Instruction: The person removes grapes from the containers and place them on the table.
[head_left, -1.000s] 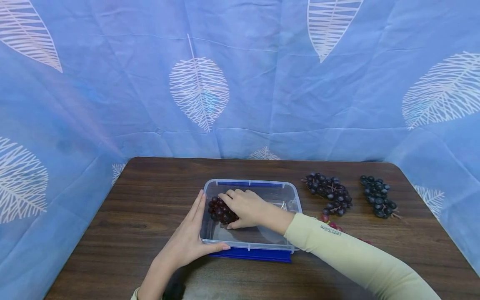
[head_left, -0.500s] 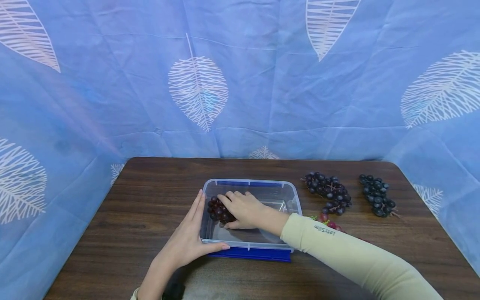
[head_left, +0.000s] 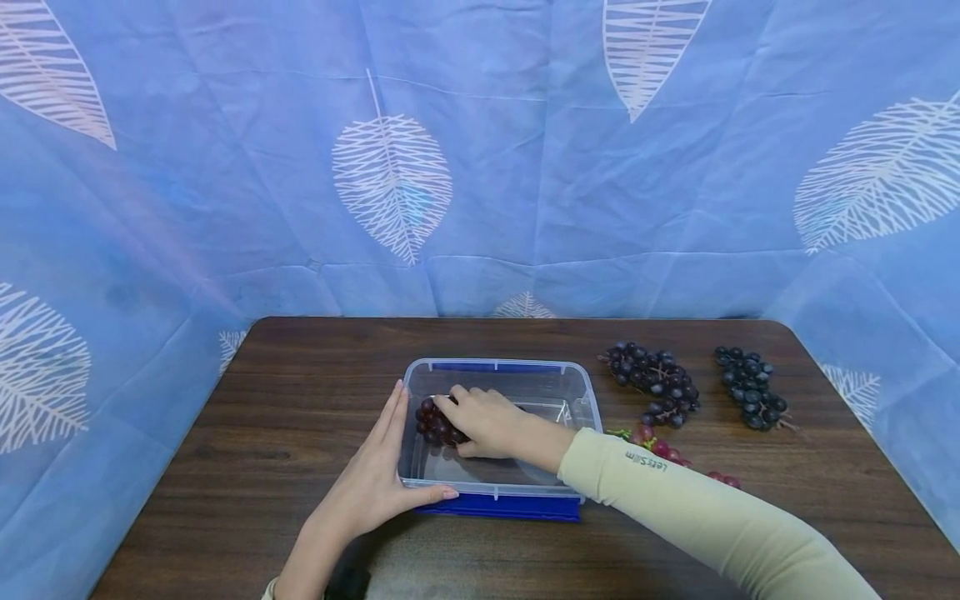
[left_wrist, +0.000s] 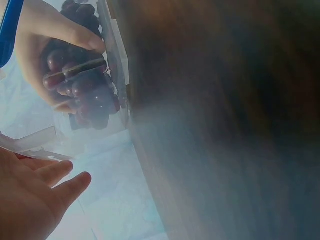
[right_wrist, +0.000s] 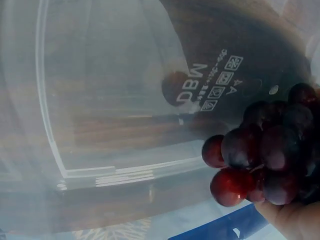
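Note:
A clear plastic box (head_left: 588, 392) with blue locking flaps (head_left: 498, 507) stands uncovered on the table. Inside, at its left end, my right hand (head_left: 491, 425) holds a bunch of dark red grapes (head_left: 433, 423). In the left wrist view, through the clear wall, thumb and fingers curl round this bunch (left_wrist: 90, 97). The right wrist view shows the grapes (right_wrist: 265, 150) low over the box floor, with a fingertip beneath them; whether they touch the floor I cannot tell. My left hand (head_left: 375, 479) rests against the box's left side, fingers straight, its thumb along the front rim.
Right of the box lie a bunch of black grapes (head_left: 656, 382) and, farther right, a second dark bunch (head_left: 752, 387). A red bunch (head_left: 663, 450) is partly hidden behind the right sleeve. A blue leaf-patterned cloth (head_left: 480, 167) hangs behind the wooden table (head_left: 300, 400).
The right hand and forearm have shifted slightly, and more of the red bunch shows behind the sleeve. The left hand keeps its place on the box. The whole head view has drifted a little.

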